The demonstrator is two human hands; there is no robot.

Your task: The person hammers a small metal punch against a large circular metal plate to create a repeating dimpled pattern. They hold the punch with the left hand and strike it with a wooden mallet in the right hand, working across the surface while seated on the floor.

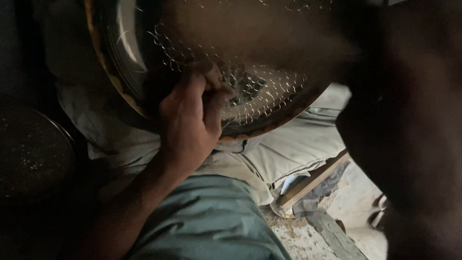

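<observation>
A large round metal plate [260, 96] with a punched, scale-like pattern and a decorated rim stands tilted in front of me, resting on my lap. My left hand [187, 125] lies on its lower middle. The fingers are curled and pinched around something small and pale at the fingertips, pressed against the metal; what it is cannot be made out. My right hand [269, 38] is only a brown blur across the top of the plate, and its dark forearm fills the right side. Its fingers are not discernible.
A dark round pan [33, 149] sits at the left in shadow. Teal cloth [211, 216] covers my lap, with pale cloth [298, 144] under the plate. A wooden slat [313, 180] and a dusty floor [356, 202] show at the lower right.
</observation>
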